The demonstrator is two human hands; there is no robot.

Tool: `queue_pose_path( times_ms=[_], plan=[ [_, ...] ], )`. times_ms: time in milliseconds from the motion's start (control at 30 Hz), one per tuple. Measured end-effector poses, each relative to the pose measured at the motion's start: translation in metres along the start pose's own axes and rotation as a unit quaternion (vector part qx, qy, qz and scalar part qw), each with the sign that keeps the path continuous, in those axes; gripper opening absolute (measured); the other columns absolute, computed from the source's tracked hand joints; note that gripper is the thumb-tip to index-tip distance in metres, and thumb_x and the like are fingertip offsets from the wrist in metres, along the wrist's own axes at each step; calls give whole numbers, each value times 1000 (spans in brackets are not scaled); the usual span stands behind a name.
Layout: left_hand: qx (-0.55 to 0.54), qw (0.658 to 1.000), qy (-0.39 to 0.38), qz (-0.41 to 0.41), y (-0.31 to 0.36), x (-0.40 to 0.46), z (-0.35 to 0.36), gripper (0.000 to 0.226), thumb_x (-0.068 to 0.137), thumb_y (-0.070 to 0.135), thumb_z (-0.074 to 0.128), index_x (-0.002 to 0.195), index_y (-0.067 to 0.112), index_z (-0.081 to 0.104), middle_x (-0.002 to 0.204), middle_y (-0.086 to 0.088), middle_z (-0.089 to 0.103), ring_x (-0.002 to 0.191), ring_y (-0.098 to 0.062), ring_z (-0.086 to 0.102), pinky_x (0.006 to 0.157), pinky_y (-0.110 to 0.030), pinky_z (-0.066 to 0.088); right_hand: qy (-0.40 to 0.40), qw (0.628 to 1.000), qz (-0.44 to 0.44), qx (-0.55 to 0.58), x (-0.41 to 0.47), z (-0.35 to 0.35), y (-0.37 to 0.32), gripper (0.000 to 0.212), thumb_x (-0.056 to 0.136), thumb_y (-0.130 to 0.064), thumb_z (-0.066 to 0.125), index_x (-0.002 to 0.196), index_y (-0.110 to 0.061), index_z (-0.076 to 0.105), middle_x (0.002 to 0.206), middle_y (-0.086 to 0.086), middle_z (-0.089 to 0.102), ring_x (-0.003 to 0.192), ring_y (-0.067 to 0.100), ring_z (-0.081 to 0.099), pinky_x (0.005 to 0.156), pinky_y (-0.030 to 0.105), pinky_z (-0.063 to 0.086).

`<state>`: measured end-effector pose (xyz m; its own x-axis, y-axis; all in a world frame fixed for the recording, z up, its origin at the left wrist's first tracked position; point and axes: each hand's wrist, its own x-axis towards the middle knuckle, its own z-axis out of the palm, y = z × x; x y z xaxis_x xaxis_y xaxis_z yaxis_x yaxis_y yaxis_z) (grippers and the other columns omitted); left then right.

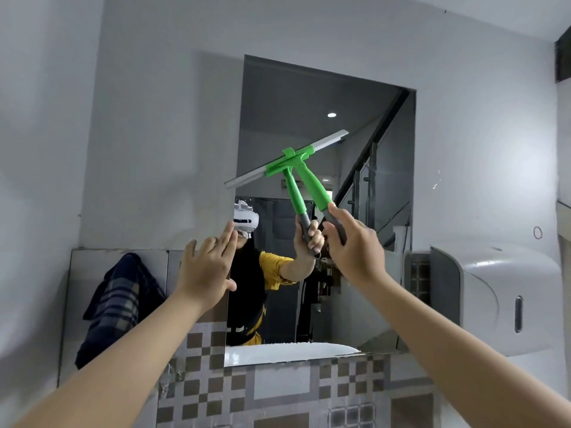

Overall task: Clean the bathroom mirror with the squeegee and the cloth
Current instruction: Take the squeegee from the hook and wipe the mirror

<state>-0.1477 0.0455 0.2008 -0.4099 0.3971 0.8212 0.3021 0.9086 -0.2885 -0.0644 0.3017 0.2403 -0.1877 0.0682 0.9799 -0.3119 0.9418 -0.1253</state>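
1. One view only, the head camera, looking up at the wall mirror (327, 125) above a tiled ledge.
2. Progress, as a judgement: mid-task, squeegee stage. The blade is up against the glass around mid-height, tilted, left end past the mirror's left edge. A white foamy band lies along the bottom of the glass, so the lower strip still needs clearing. Upper glass looks free of foam; whether streaks remain, too fine to tell.
3. Cloth stage looks not yet begun: the dark plaid cloth (119, 304) hangs on the wall left of the mirror, apart from both hands.
4. Right hand (355, 248): fingers curled round the grey grip of the squeegee (304, 163), holding it low on the handle.
5. Left hand (207, 267): fingers straight and slightly spread, at the mirror's left edge, holding nothing. Pressing the wall or hovering just off it, cannot tell.
6. Squeegee look: bright green plastic head and neck, grey lower grip, long pale metal channel for the blade. Its reflection crosses it in the glass.
7. A white dispenser (494, 291) is mounted just right of the mirror.
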Motion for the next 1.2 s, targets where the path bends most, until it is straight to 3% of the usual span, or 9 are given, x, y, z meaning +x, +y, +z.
queue_pose_path(
  times_ms=[167,367,600,767,1200],
  plan=[
    [2,1000,-5,-9,1,0,3,113,32,39,91,130,2,49,144,-11,42,92,-29,61,77,-51,49,1,998,-47,-33,13,-20,31,33,93,-32,58,125,-25,60,90,6,71,61,24,62,48,35,53],
    [5,1000,-9,-13,2,1,6,112,34,39,91,130,3,49,145,-11,40,94,-30,60,76,-52,48,-4,996,-78,-47,26,-36,59,32,92,-28,61,123,-25,63,87,4,71,58,16,54,48,25,44],
    [4,1000,0,-14,1,1,9,111,39,40,90,134,5,45,148,-8,35,101,-29,58,81,-54,46,-29,996,-87,-23,29,-57,90,34,90,-27,61,124,-25,62,93,1,73,60,19,60,48,38,54],
    [5,1000,7,-7,1,2,9,110,38,37,91,132,2,46,144,-11,40,98,-31,60,78,-55,48,-28,997,-70,-14,23,-72,113,34,89,-24,61,123,-21,62,92,4,74,56,24,62,48,43,55],
    [13,1000,-11,-11,5,2,4,111,38,35,91,133,1,45,145,-13,40,99,-34,59,78,-57,47,-15,1000,0,-5,4,-82,134,31,88,-19,66,119,-19,65,84,9,73,56,31,60,53,43,55]
  ],
)
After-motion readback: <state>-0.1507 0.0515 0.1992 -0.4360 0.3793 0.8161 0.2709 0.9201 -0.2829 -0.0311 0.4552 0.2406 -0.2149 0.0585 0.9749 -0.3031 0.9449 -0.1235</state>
